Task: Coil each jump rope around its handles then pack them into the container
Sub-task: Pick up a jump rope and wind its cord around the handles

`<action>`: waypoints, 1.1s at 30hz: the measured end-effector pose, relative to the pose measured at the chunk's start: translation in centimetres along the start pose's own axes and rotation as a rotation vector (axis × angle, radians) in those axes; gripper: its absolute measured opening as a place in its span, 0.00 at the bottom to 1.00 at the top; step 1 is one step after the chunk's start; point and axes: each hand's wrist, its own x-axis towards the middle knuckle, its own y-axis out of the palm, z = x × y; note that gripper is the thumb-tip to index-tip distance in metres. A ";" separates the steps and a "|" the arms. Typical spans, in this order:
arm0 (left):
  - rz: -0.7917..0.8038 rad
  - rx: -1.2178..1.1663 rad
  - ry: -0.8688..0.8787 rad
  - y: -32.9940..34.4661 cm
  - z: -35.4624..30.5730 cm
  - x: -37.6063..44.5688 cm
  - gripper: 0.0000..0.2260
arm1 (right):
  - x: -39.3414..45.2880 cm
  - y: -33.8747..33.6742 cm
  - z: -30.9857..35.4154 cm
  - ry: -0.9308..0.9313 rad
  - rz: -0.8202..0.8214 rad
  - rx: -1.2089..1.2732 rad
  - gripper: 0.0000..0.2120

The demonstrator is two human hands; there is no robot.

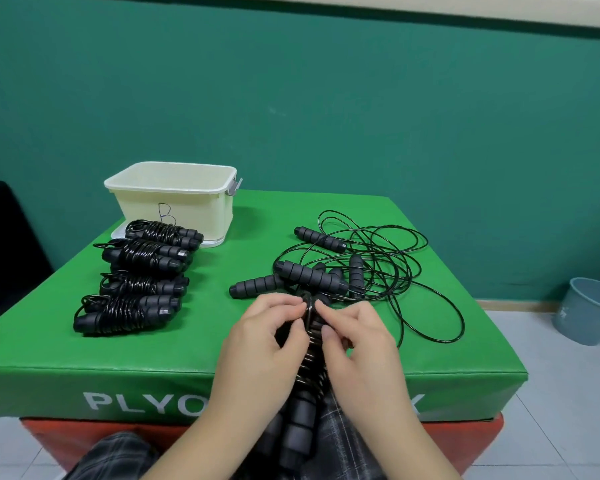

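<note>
I hold a black jump rope upright over the near edge of the green box, its cord wound round both foam handles. My left hand grips the bundle from the left. My right hand pinches the last loop of cord at its top. Several coiled jump ropes lie in a row on the left of the box top. A tangle of loose ropes with foam handles lies on the right. The cream container stands at the back left, and I cannot see its inside.
The green plyo box sits on a red one. A grey-blue bucket stands on the tiled floor at the right. A dark chair is at the left edge. My plaid trouser legs show below.
</note>
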 end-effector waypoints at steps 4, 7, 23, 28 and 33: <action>0.057 0.020 -0.046 0.1 0.3 0.1 0.16 | 0.4 -0.6 -0.4 0.143 0.025 0.184 0.18; 0.178 -0.050 -0.157 -0.3 0.6 0.3 0.23 | 0.4 -0.6 -0.3 0.191 0.056 0.324 0.21; 0.241 0.073 -0.165 -2.1 0.0 -0.4 0.14 | -1.6 1.4 0.4 0.236 -0.056 0.425 0.20; 0.203 0.142 -0.188 -2.5 0.5 -1.0 0.18 | -1.4 1.4 0.6 0.245 -0.036 0.386 0.15; 0.270 -0.023 -0.301 -2.6 0.8 -0.2 0.19 | -1.7 1.4 0.8 0.273 -0.023 0.393 0.16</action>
